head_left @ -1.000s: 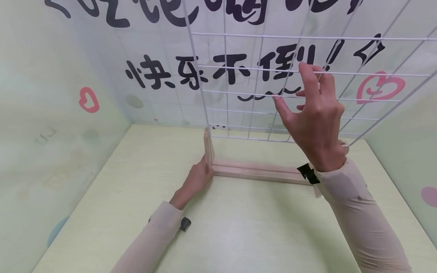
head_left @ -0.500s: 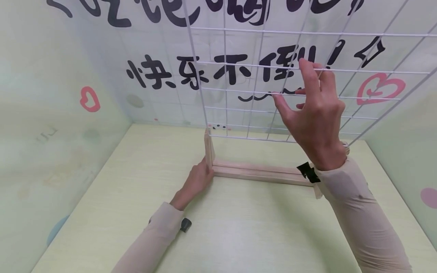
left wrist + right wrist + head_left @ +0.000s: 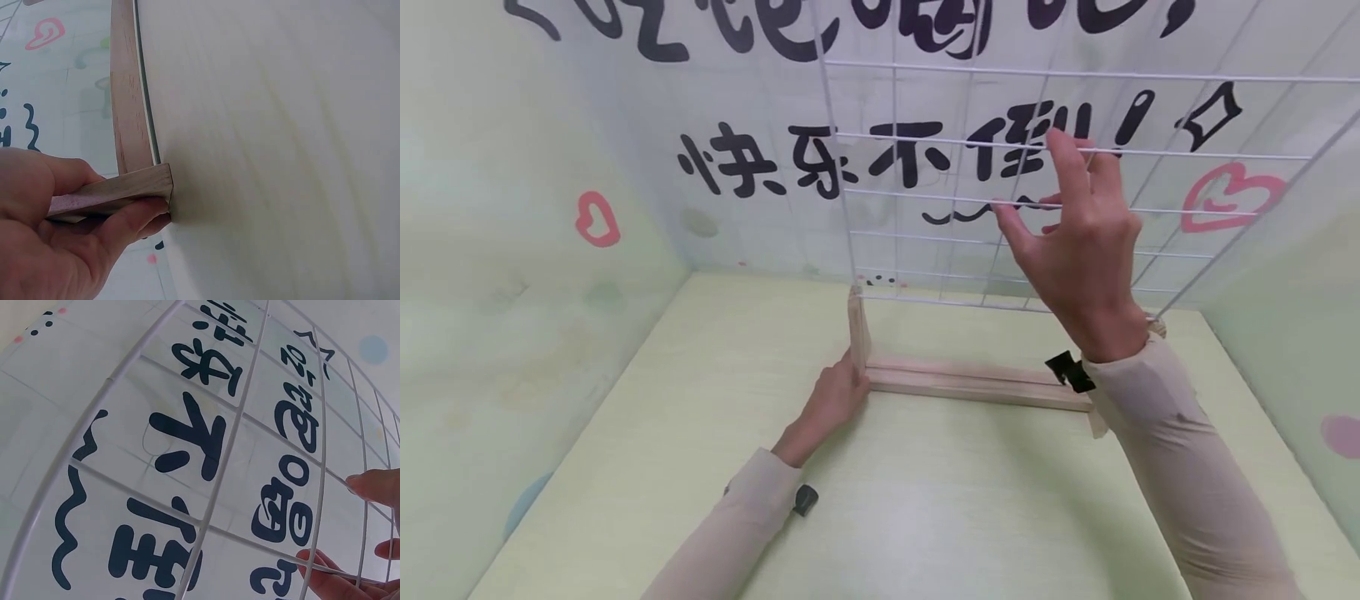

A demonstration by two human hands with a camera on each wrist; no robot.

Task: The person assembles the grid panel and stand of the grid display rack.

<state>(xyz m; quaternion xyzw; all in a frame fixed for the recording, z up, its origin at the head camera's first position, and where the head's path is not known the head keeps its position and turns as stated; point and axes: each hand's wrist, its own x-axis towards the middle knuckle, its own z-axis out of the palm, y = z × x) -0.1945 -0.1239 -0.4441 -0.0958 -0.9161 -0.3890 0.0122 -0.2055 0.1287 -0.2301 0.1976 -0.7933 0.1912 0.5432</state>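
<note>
The left hand (image 3: 835,398) is pinching one end of a stiff-looking wooden stand (image 3: 970,386) on the bench (image 3: 925,517), while above it the right hand (image 3: 1078,250) is hooking its fingers round a probably light, springy wire grid (image 3: 203,525), seemingly best held at crossings.

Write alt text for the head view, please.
A person's right hand grips a white wire grid, its lower edge near a wooden frame on a pale tabletop; the left hand holds the frame's left end. Black lettering marks the wall behind.
</note>
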